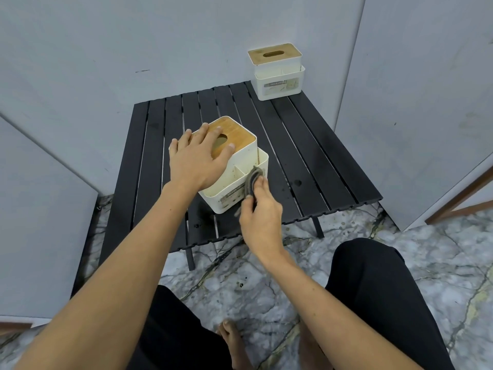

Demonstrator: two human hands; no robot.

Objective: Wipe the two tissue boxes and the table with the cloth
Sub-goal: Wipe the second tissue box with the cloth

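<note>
A white tissue box with a wooden lid stands near the front of the low black slatted table. My left hand lies flat on its lid with fingers spread. My right hand pinches a dark grey cloth and presses it against the box's front compartment rim. A second white tissue box with a wooden lid stands at the table's far right corner, against the wall.
Grey wall panels close in the table at the back, left and right. A wood-framed panel leans at the right. The floor is grey marble; my dark-trousered legs and bare feet are below.
</note>
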